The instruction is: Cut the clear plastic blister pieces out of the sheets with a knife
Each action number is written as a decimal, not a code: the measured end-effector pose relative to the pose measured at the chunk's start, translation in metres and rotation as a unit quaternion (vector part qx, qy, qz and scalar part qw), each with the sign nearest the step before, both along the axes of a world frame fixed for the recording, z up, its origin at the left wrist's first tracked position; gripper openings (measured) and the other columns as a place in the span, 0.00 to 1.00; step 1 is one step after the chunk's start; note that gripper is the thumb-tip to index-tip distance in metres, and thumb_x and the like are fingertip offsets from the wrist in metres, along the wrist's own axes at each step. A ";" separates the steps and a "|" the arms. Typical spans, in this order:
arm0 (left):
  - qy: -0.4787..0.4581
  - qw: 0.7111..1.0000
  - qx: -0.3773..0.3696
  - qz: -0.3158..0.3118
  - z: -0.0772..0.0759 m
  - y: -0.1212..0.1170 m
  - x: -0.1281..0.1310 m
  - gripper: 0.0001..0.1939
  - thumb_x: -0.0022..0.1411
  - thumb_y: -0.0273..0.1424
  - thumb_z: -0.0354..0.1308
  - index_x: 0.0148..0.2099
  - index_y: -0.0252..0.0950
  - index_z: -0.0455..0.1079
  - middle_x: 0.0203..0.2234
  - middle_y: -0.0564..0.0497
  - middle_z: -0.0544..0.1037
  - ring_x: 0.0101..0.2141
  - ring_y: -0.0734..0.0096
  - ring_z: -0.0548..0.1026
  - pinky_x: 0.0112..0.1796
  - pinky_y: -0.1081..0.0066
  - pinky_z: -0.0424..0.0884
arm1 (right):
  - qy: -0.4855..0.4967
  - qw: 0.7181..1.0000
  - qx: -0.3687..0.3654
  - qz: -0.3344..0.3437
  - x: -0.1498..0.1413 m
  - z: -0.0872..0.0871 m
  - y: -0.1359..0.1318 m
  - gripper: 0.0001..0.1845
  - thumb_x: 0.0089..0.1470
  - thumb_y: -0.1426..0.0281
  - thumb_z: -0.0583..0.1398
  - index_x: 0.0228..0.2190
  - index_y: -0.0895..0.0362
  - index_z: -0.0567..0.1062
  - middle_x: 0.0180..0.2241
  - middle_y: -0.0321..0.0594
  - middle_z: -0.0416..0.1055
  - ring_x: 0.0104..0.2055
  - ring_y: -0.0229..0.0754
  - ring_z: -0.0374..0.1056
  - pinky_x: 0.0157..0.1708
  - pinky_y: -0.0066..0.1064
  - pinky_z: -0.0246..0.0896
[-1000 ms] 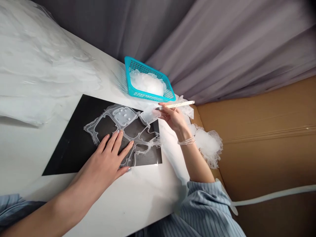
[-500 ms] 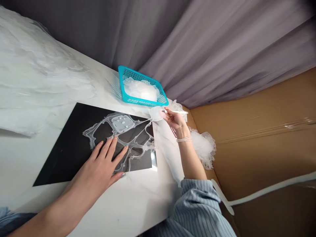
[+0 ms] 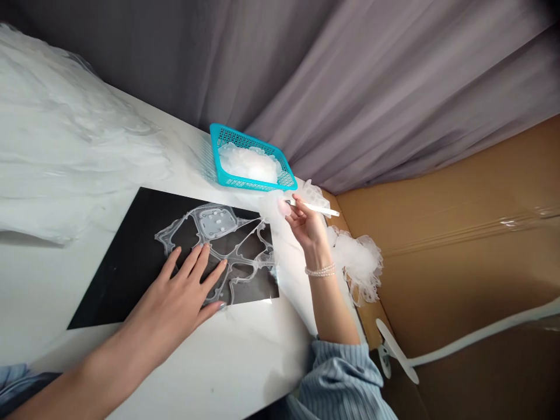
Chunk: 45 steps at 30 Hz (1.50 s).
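My left hand (image 3: 186,286) lies palm down with spread fingers. It rests on a clear plastic cut-out piece (image 3: 234,255) with a lacy outline and a rounded rectangular panel. Beneath that piece is a black mat (image 3: 126,256). Past the mat's far right corner, my right hand (image 3: 306,223) is closed around a slim white pen-shaped tool (image 3: 321,209), palm partly turned up. A pale translucent clump (image 3: 273,204) touches or lies just behind its fingertips; I cannot tell whether it is held.
Behind stands a turquoise basket (image 3: 251,185) with white translucent pieces (image 3: 249,163) in it. More such pieces (image 3: 361,259) lie right of my right arm. A large stack of clear sheets (image 3: 56,151) covers the left. Cardboard (image 3: 437,233) and a white stand arm (image 3: 481,332) border the right.
My right hand has turned, and the rear end of the white tool now tilts downward to the right. My left hand stays flat in place. The view has shifted slightly.
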State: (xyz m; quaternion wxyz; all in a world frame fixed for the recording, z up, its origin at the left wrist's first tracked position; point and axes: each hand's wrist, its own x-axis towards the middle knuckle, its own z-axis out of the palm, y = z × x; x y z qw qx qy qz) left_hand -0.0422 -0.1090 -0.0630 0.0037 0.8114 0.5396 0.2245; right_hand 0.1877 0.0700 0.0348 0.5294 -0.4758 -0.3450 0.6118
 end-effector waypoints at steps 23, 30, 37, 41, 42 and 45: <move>-0.626 0.607 -0.484 0.067 0.063 0.030 -0.014 0.21 0.52 0.45 0.71 0.45 0.39 0.81 0.42 0.48 0.85 0.48 0.61 0.80 0.49 0.70 0.74 | -0.345 0.889 0.175 0.244 -0.037 0.013 -0.098 0.17 0.65 0.57 0.58 0.30 0.52 0.61 0.39 0.40 0.80 0.41 0.41 0.74 0.43 0.36 0.65; -0.605 0.632 -0.479 0.065 0.065 0.027 -0.014 0.16 0.53 0.44 0.70 0.39 0.38 0.81 0.32 0.50 0.84 0.37 0.67 0.79 0.37 0.72 0.73 | -0.198 0.905 0.118 0.357 -0.046 -0.001 -0.087 0.25 0.55 0.62 0.67 0.27 0.52 0.54 0.36 0.37 0.78 0.35 0.37 0.71 0.39 0.33 0.68; -0.621 0.601 -0.503 0.001 0.071 0.028 -0.016 0.06 0.56 0.37 0.69 0.32 0.40 0.80 0.25 0.55 0.77 0.28 0.76 0.70 0.29 0.77 0.67 | -0.232 0.900 0.211 0.304 -0.047 -0.002 -0.105 0.24 0.57 0.65 0.66 0.24 0.52 0.54 0.34 0.39 0.78 0.33 0.37 0.70 0.35 0.34 0.68; -0.611 0.582 -0.536 -0.031 0.071 0.028 -0.019 0.07 0.57 0.36 0.66 0.30 0.40 0.78 0.23 0.57 0.75 0.26 0.79 0.66 0.27 0.79 0.63 | -0.268 0.881 0.287 0.265 -0.050 -0.005 -0.116 0.23 0.61 0.67 0.62 0.23 0.51 0.53 0.35 0.39 0.79 0.33 0.39 0.70 0.32 0.34 0.66; -0.608 0.578 -0.542 -0.036 0.071 0.028 -0.019 0.07 0.58 0.36 0.66 0.29 0.40 0.77 0.23 0.57 0.74 0.25 0.79 0.65 0.26 0.80 0.62 | -0.276 0.875 0.306 0.255 -0.050 -0.006 -0.118 0.23 0.61 0.67 0.62 0.23 0.51 0.53 0.35 0.39 0.79 0.33 0.39 0.70 0.31 0.35 0.66; -0.612 0.566 -0.551 -0.032 0.069 0.028 -0.021 0.07 0.55 0.37 0.67 0.30 0.41 0.77 0.23 0.57 0.74 0.25 0.79 0.65 0.25 0.80 0.61 | -0.294 0.863 0.340 0.231 -0.051 -0.009 -0.121 0.23 0.62 0.70 0.61 0.23 0.51 0.52 0.36 0.39 0.79 0.33 0.40 0.70 0.32 0.37 0.67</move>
